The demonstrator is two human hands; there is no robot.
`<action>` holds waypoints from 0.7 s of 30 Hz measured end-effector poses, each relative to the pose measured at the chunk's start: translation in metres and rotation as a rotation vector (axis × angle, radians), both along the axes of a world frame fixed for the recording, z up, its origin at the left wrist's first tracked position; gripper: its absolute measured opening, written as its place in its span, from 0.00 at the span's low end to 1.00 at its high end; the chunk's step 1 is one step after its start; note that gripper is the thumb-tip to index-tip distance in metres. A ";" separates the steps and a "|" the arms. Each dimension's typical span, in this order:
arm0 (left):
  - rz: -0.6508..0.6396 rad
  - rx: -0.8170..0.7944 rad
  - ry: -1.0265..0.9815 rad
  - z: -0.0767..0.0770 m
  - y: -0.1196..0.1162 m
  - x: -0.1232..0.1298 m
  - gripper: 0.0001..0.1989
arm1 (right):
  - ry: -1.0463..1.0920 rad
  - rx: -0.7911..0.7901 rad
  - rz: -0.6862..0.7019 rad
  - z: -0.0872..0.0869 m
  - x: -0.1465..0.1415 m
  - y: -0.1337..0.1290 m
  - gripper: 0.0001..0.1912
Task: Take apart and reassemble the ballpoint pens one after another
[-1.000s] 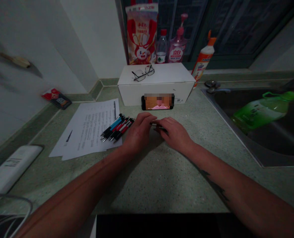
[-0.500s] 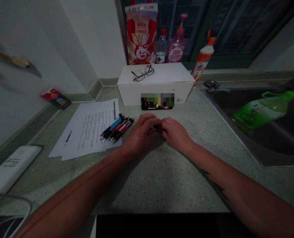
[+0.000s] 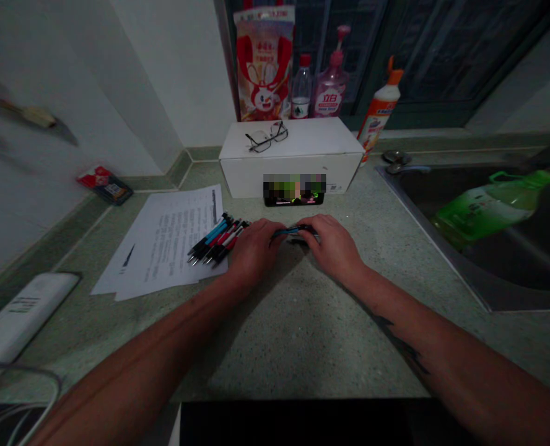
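My left hand (image 3: 255,253) and my right hand (image 3: 333,249) meet low over the speckled green countertop (image 3: 298,347). Between them, both hands hold a blue and black pen (image 3: 293,231), its middle showing and its ends hidden by my fingers. Just left of my left hand, several blue, red and black pens (image 3: 215,243) lie side by side on printed papers (image 3: 163,241). A phone (image 3: 293,199) stands against a white box (image 3: 288,162) ahead of my hands, its screen blurred.
Glasses (image 3: 266,137) rest on the box, with bottles and a red-and-white packet (image 3: 264,62) behind it. To the right is a steel sink (image 3: 484,248) holding a green bottle (image 3: 493,207). A white power strip (image 3: 24,322) and cables lie at the left front.
My hands have shifted slightly apart and forward. The pen between them now shows a blue and black body, where earlier only a small metallic part showed. The phone's picture has changed.
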State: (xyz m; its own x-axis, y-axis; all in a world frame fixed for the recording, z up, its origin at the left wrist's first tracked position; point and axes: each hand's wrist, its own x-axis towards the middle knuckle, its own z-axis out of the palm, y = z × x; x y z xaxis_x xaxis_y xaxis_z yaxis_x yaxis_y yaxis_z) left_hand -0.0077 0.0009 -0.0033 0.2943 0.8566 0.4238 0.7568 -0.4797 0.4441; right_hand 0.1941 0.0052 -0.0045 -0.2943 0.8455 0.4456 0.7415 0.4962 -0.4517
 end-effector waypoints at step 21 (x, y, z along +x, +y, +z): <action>0.001 0.017 0.024 -0.001 0.001 0.000 0.08 | -0.149 -0.031 0.039 -0.001 -0.001 0.000 0.15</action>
